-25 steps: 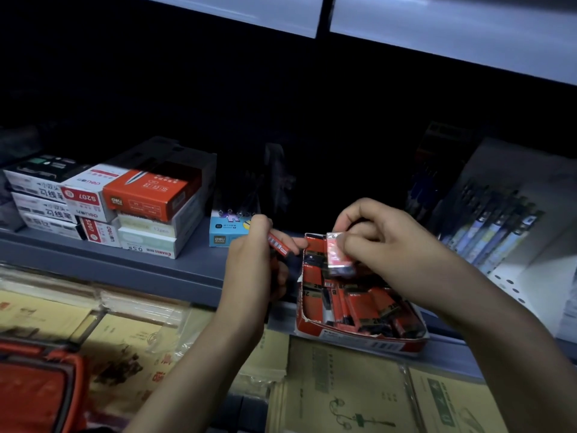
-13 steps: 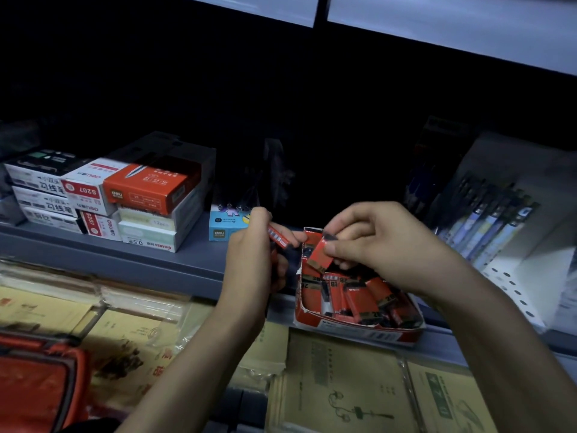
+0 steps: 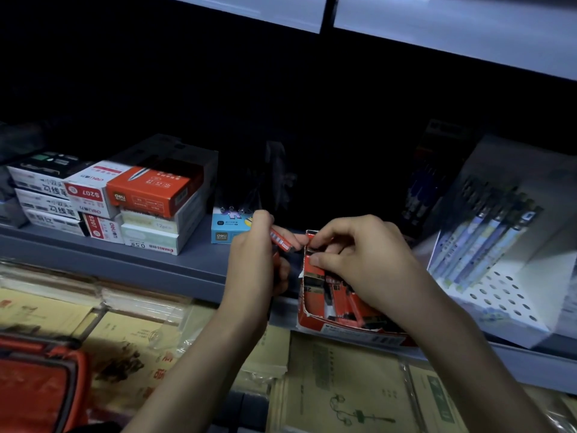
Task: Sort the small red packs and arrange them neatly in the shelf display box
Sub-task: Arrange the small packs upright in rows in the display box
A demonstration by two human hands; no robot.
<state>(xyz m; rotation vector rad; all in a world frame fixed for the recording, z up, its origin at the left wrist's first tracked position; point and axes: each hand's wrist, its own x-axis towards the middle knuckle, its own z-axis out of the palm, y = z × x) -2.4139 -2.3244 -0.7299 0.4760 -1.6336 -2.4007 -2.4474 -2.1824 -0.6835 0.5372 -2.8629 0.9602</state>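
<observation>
1. Your left hand [image 3: 253, 267] is clenched round a small red pack with a white striped edge [image 3: 282, 240]; the pack juts up and to the right out of the fist, just left of the box.
2. Your right hand [image 3: 365, 260] is over the rear-left corner of the red cardboard display box [image 3: 343, 335]; its fingers are curled, with thumb and forefinger close together; I cannot tell whether they pinch a pack or only touch the rim.
3. The box sits at the front edge of the grey metal shelf [image 3: 175, 260]; inside it, loose red packs [image 3: 342, 296] lie jumbled and partly hidden by your right hand.
4. Just behind your left hand stands a small light-blue carton [image 3: 223, 229]; further left is a stack of flat pen cartons, with an orange-red carton [image 3: 153, 190] on top.
5. To the right, a white perforated cardboard stand [image 3: 499, 295] holds 1 row of slim blue pens [image 3: 487, 242], all leaning.
6. Below the shelf lie yellowish plastic-wrapped booklets [image 3: 337, 385]; a red plastic basket [image 3: 34, 385] shows at the lower left, blurred.
</observation>
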